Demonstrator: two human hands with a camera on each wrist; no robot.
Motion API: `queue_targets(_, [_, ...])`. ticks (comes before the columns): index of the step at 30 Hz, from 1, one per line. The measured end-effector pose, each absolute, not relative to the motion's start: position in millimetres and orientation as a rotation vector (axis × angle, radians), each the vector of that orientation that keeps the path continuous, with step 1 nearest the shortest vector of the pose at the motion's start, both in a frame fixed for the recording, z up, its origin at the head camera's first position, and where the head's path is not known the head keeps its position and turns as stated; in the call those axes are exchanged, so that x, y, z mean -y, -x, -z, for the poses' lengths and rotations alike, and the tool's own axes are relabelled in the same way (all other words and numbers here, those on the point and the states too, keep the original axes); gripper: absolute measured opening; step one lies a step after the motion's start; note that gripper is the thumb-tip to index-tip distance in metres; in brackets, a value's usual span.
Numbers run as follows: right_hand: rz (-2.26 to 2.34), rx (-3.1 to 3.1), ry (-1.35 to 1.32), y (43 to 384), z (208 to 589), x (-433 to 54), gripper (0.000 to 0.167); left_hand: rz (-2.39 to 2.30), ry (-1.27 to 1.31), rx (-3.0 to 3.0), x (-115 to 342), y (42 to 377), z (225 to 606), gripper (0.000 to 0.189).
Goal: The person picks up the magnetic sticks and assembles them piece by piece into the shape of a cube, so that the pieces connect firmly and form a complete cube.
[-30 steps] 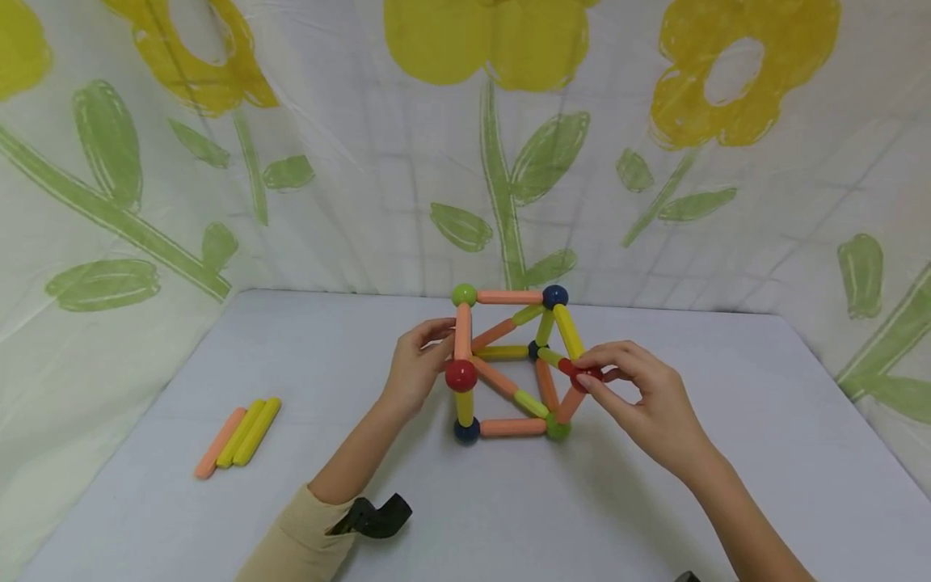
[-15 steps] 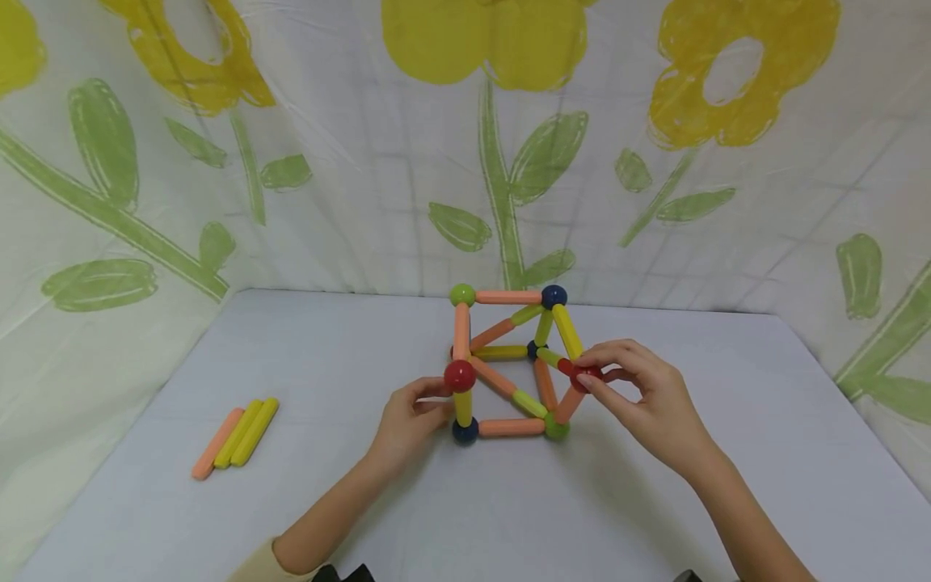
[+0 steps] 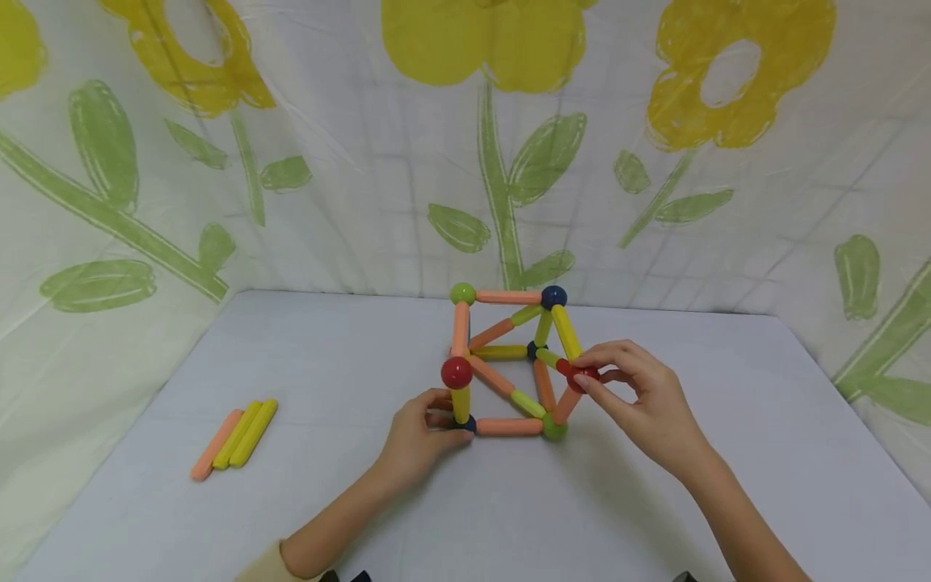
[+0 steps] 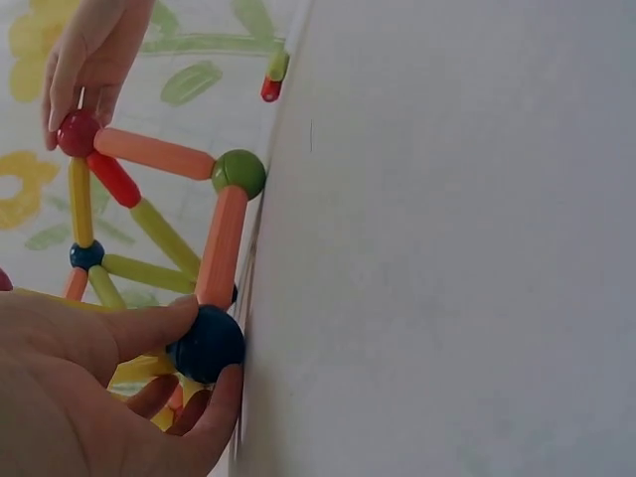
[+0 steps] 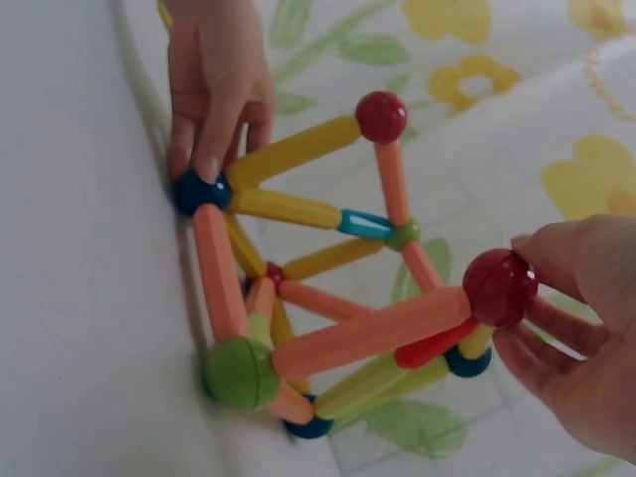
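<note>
A box-like frame of coloured sticks and balls, with an orange front stick (image 3: 509, 427), stands mid-table. My left hand (image 3: 418, 436) pinches the dark blue ball (image 4: 214, 343) at its lower front left corner, thumb on one side and fingers on the other. At the upper front right, my right hand (image 3: 643, 388) grips a red ball (image 5: 500, 288) between thumb and fingertips. An orange stick (image 5: 368, 333) runs from that ball down to a green ball (image 3: 555, 427). Another red ball (image 3: 457, 372) tops the yellow stick above my left hand. Diagonal sticks cross the frame's inside.
Left of the frame, an orange stick (image 3: 216, 444) and two yellow sticks (image 3: 253, 432) lie side by side on the white table (image 3: 327, 347). A cloth printed with yellow flowers (image 3: 483, 40) hangs behind the table's back edge.
My left hand has moved down from the frame's upper left side to the lower front blue ball and now pinches it. The right hand keeps its grip on the red ball.
</note>
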State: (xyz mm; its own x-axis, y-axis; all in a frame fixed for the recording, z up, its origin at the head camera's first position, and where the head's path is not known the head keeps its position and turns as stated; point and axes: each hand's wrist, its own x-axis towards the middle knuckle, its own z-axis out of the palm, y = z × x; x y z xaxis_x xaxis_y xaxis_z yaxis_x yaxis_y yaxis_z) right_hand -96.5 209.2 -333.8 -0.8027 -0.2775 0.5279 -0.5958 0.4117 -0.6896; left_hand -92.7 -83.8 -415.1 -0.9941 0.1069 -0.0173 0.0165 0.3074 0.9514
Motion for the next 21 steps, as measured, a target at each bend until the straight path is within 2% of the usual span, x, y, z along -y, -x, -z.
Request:
queue_targets(6, [-1.385,2.312,-0.784,98,338,-206,0.029,-1.769,-0.082,-2.526,90,103,417,0.042])
queue_targets(12, [-1.394,2.303,-0.779,99,341,-206,0.031,-1.753,-0.032,-2.530,105,97,407,0.041])
queue_targets(21, [-1.437,2.283,-0.808,100,340,-208,0.031,-1.641,0.084,-2.810,186,75,391,0.042])
